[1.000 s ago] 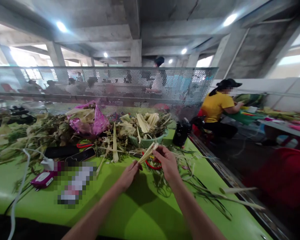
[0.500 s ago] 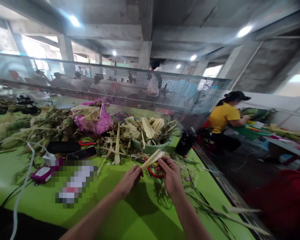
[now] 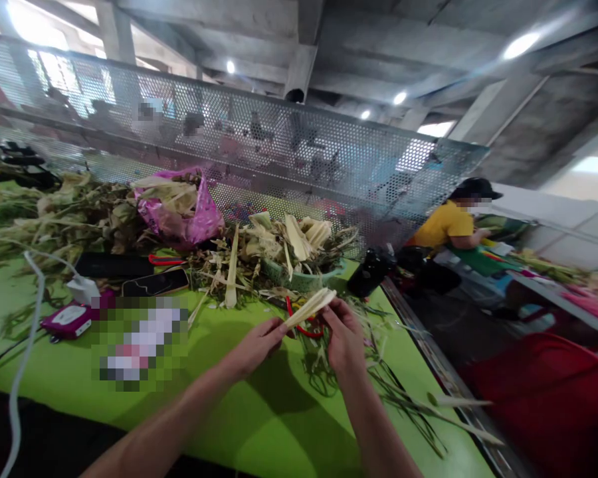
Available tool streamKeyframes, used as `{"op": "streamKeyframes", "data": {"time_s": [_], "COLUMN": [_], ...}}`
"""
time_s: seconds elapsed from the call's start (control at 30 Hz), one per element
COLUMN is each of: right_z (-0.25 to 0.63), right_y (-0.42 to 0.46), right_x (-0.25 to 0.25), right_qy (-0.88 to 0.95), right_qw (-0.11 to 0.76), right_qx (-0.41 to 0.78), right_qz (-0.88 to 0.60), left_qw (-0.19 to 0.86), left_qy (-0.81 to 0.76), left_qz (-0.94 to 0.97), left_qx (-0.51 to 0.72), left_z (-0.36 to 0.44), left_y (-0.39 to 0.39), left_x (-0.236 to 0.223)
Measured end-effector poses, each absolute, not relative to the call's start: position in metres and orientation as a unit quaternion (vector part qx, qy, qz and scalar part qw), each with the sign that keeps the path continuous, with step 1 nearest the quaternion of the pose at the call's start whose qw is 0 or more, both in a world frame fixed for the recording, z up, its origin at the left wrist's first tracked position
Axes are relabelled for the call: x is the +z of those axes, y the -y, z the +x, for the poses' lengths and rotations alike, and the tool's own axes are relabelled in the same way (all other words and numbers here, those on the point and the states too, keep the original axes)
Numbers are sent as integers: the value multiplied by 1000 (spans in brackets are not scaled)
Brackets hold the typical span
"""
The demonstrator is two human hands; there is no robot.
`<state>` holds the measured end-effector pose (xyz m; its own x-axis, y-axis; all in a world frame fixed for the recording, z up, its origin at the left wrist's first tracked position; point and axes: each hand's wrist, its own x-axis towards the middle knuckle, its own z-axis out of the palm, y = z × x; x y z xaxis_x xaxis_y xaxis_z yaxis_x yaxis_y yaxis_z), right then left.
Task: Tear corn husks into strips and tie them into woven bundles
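My left hand (image 3: 256, 345) and my right hand (image 3: 343, 335) both pinch a pale folded strip of dried leaf (image 3: 311, 305) above the green table (image 3: 279, 418). The left fingers grip its lower end, the right fingers close round its middle. The strip's upper end fans out toward a green basket (image 3: 303, 281) heaped with more pale leaves. Red-handled scissors (image 3: 301, 326) lie on the table just under the strip.
Dry stalks and leaves pile along the back left, with a pink plastic bag (image 3: 189, 216). A phone (image 3: 154, 283), a white charger (image 3: 82, 289) with cable and a pink device (image 3: 70, 320) lie left. A perforated metal screen (image 3: 279, 153) stands behind. A person in yellow (image 3: 446, 226) sits right.
The view has tilted and shifted slightly; both hands stay on the leaf strip, which has risen a little and turned more level.
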<state>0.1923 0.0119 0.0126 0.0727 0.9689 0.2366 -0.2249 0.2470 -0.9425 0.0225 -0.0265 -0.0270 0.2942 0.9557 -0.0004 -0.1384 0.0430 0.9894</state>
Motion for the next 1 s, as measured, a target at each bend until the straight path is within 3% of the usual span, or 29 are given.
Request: {"op": "streamKeyframes", "data": {"time_s": [0.27, 0.4, 0.6, 0.73, 0.8, 0.93, 1.0], "right_z": [189, 185, 166, 164, 168, 177, 179], "right_y": [-10, -1, 26, 27, 21, 7, 3], "right_x": [14, 15, 29, 32, 29, 21, 18], "right_qy": [506, 577, 773, 804, 767, 623, 572], "right_qw": [583, 535, 321, 212, 249, 461, 524], "right_qx": [487, 476, 438, 477, 516, 500, 474], "right_qz": [-408, -393, -328, -284, -289, -387, -416], "left_qw": [647, 614, 574, 546, 534, 518, 505], "left_qy": [-346, -382, -409, -437, -437, -440, -439], "left_qz": [419, 330, 282, 356, 417, 494, 532], "left_qx": [535, 607, 651, 620, 591, 542, 518], "left_z": [22, 17, 7, 7, 8, 12, 14], "left_y": [24, 18, 13, 18, 21, 24, 25], "left_x": [-28, -25, -23, -17, -14, -14, -14]}}
